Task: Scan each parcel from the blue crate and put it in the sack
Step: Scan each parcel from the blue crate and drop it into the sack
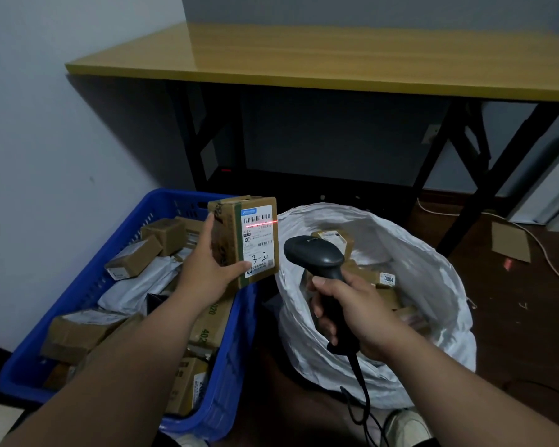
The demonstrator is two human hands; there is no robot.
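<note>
Left hand grips a box upright, thumb along the bottom edge, fingers behind the far side, label turned toward the right hand. Right hand wraps fully round the handle of a scanner, forefinger forward near the trigger, head aimed up and leftward at the label. Red scan line falls across the upper barcode of the label, so mid-scan by the look of it; no telling whether the read has registered.

Below and behind the left hand, the crate, holding a heap of cardboard boxes and grey mailer bags, near enough filling it in the visible part. Under and beyond the right hand, the sack, mouth open, a few boxes already inside, one with a tag reading 3004. Held box hangs between the two hands, over the crate's near-right corner, just left of the sack's rim, touching neither.

Judged from that: early to middling in the job. Some parcels done and bagged, one under the beam, a good many more waiting in the crate. Left for this one, probably a short carry rightward and a drop into the sack's mouth, then back to the crate for another.

Beyond both hands, a yellow-topped table on black legs; far right, a flat scrap of cardboard and a pale cable on the floor.
</note>
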